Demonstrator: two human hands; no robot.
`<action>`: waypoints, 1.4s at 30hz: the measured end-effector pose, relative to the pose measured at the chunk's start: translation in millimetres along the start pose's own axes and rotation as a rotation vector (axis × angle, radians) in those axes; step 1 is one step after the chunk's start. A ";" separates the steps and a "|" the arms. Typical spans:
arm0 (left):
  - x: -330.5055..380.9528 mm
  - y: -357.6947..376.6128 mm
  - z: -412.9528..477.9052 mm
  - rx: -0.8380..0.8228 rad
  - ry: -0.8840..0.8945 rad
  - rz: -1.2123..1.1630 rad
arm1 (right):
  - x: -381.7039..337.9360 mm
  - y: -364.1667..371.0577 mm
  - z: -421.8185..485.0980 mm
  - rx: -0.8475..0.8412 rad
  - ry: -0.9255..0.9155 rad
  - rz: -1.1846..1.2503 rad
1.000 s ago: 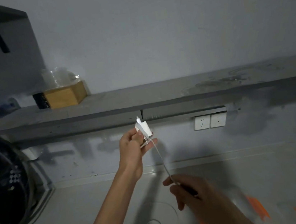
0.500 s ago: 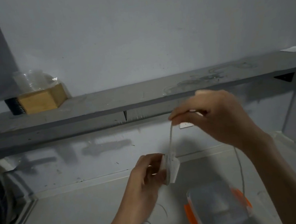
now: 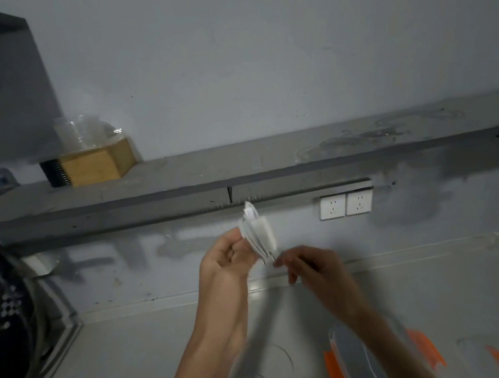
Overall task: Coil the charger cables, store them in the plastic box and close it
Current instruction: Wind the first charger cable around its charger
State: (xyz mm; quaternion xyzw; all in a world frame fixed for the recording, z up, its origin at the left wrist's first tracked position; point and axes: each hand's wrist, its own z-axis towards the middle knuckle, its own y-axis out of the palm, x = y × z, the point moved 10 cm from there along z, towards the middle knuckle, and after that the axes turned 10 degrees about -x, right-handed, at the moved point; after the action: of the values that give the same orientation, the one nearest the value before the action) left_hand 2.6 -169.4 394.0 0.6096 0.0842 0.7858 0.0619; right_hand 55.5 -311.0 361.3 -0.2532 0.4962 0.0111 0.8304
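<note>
You hold the charger (image 3: 262, 234) up at chest height in your left hand (image 3: 224, 263), clear of the desk (image 3: 135, 346), likely so the cable (image 3: 253, 239) can pass freely around the white block without dragging. Your left fingers (image 3: 239, 243) are closed on the charger's left side, pinning the loops already lying lengthwise over it; the block stands nearly upright, its top end and a loop of cable poking above your fingertips. Your right hand (image 3: 314, 270) is just below and right of the charger, fingers pinched together at the bundle's lower end, apparently on the cable, though blur hides the contact. The box (image 3: 363, 361) with orange clips sits open-looking on the desk under your right forearm, within easy reach for storing. A second cable (image 3: 266, 373) lies loosely curled on the desk beside it, not yet coiled.
</note>
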 end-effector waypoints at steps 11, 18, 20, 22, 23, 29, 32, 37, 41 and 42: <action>-66.2 -60.3 40.1 0.225 -0.111 0.323 | -38.7 30.9 -58.2 -0.257 0.060 -0.277; -86.1 -4.4 5.2 -0.008 -0.152 0.316 | -107.4 -36.6 -23.7 -0.134 -0.242 -0.696; -78.2 5.6 0.9 -0.048 -0.151 0.302 | -123.4 -49.4 -17.6 -0.109 -0.291 -0.678; -67.3 7.1 -0.2 -0.036 -0.136 0.280 | -133.4 -58.2 -19.3 -0.090 -0.302 -0.594; -63.2 3.4 1.2 -0.004 -0.134 0.238 | -135.4 -58.2 -24.0 -0.100 -0.301 -0.537; -76.8 -28.0 22.6 0.170 -0.324 -0.346 | -123.9 -12.5 -69.8 -0.172 -0.390 -0.544; -84.4 -29.7 23.9 0.232 -0.363 -0.531 | -107.9 9.9 -77.4 -0.204 -0.384 -0.553; -92.1 -30.2 17.4 0.226 -0.271 -0.136 | -124.7 1.9 -69.6 -0.150 -0.453 -0.641; -74.0 -6.0 -3.5 0.107 -0.145 0.112 | -148.0 -40.6 -39.8 -0.061 -0.503 -0.666; -64.9 4.8 -10.6 0.059 -0.107 0.113 | -148.9 -52.1 -28.4 -0.030 -0.499 -0.651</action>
State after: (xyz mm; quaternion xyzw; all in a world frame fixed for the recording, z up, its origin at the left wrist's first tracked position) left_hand 8.6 -187.8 330.9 0.6559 0.0696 0.7517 0.0040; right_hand -29.3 -334.0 495.5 -0.3985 0.1731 -0.1841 0.8817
